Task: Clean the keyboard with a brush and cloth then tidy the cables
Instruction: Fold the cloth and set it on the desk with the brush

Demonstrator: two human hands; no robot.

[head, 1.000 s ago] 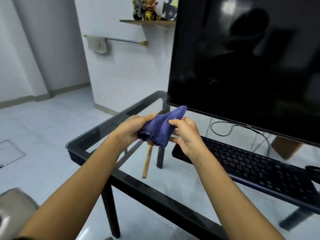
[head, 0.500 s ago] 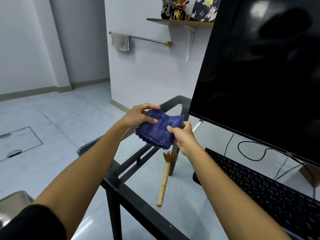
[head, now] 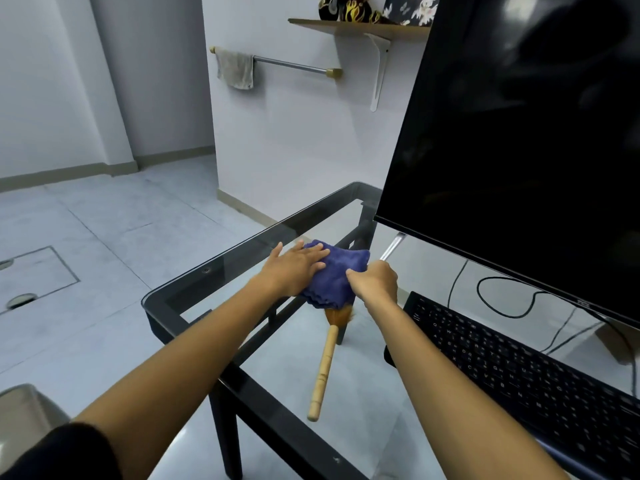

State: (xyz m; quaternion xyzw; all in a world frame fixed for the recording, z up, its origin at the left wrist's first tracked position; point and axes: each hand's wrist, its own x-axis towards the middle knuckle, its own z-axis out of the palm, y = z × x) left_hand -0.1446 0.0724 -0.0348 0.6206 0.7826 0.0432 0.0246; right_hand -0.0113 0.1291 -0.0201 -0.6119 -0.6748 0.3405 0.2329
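One folded blue cloth point(head: 334, 277) lies on the glass bench point(head: 194, 287), near its far left part, just left of the monitor's lower corner; it is a plush, deep violet-blue piece, doubled over so that its layered edges show as wavy ridges along the near side. Two hands are on it: the left hand point(head: 296, 268) lies flat across the cloth's left half with fingers spread and extended, pressing down, while the right hand point(head: 375, 282) pinches the cloth's right edge between thumb and curled fingers. One brush point(head: 327, 355) rests on the glass with its rusty-orange bristles tucked under the near edge of the cloth and its pale wooden handle pointing back toward the person, close to the bench's front rail. One black keyboard point(head: 526, 372) sits to the right of the brush, running diagonally toward the lower right, its left end just beside the right forearm. Behind it stands one large dark monitor point(head: 519, 150), and black cables point(head: 498, 306) loop on the glass between monitor and keyboard; how many separate cables there are cannot be told. On the wall beyond hang one towel point(head: 236, 69) on a rail and one shelf point(head: 360, 29) carrying ornaments.
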